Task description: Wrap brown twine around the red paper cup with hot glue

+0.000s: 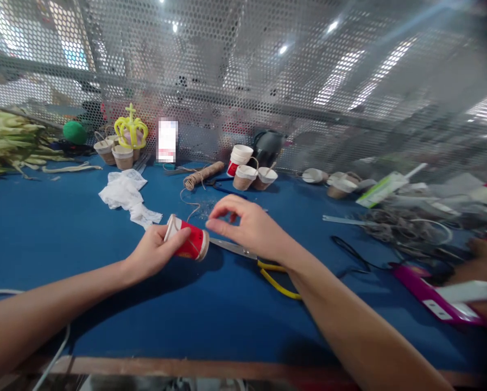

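Observation:
My left hand [151, 251] grips a red and white paper cup [188, 241] lying on its side, a little above the blue table [43, 233]. My right hand [249, 225] hovers just to the right of the cup with thumb and forefinger pinched together; what they pinch, perhaps a thin string, is too fine to make out. Yellow-handled scissors [259, 260] lie on the table under my right wrist, blades pointing toward the cup.
A twine spool [204, 174], white cloth [127, 196], several twine-wrapped cups [249, 174] and a yellow crown [131, 129] sit further back by the perforated metal screen. At the right lie tangled twine, a pink phone [434, 296] and another person's hand [485, 258].

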